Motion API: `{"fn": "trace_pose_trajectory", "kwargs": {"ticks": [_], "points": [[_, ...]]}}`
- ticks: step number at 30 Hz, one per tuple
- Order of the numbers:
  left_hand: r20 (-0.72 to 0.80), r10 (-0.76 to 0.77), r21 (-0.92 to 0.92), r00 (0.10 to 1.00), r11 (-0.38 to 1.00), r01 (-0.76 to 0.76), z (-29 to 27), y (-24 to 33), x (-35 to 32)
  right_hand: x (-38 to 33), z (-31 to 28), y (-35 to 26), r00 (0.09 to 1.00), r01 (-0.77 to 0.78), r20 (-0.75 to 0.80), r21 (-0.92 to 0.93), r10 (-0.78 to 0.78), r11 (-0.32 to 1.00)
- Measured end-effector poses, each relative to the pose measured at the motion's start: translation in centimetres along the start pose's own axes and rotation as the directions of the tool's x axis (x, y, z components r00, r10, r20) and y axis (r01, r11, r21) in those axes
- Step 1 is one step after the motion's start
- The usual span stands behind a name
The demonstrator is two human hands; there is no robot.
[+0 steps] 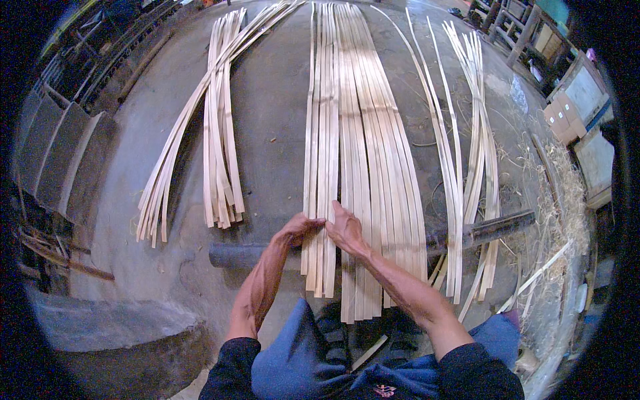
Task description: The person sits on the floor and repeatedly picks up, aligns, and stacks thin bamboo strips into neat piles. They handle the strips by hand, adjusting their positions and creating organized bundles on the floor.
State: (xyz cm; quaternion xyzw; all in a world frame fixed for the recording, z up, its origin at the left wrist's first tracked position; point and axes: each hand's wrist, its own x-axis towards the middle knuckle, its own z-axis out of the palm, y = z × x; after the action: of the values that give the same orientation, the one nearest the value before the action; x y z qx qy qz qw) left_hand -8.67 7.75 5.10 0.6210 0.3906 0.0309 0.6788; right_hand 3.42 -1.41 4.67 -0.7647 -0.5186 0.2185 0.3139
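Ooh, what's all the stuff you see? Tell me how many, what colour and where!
Long flat bamboo-like strips: many, cream, spread in the middle
Crossed strip bundles: two, cream, left on the floor
Loose thin strips: a few, cream, right of the middle
Far-right strip cluster: one, cream, beside the loose strips
Long round pole: seemingly one, dark, crosswise under the middle strips
Curly thin shavings: too many to count, straw-coloured, right
Cardboard box: at least one, brown, right
Solid chunky block: one, grey, lower left
Concrete-like floor: one, grey, beneath
Cloth trouser legs: two, blue, bottom
Sleeves: two, black, bottom
Left hand: one, bare, at the middle strips
Right hand: one, bare, beside the left
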Motion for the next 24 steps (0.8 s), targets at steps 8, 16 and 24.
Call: {"fn": "trace_pose_trajectory", "kwargs": {"ticks": [8,16,24], "points": [[-0.165,-0.099,-0.088,0.981,0.992,0.085,-0.1,-0.6,-1.6,0.6,0.9,-0.2,1.0,0.006,0.017,0.295,-0.011,0.956],[-0.252,0.002,0.2,0.968,0.979,0.05,-0.7,-1.1,-2.5,0.3,1.4,-1.1,0.998,0.039,-0.053,0.355,-0.022,0.934],[-0.195,-0.032,0.074,0.98,0.996,0.047,-2.4,-0.7,-0.5,3.1,1.4,-1.0,0.999,0.041,0.017,0.305,-0.048,0.952]]}}
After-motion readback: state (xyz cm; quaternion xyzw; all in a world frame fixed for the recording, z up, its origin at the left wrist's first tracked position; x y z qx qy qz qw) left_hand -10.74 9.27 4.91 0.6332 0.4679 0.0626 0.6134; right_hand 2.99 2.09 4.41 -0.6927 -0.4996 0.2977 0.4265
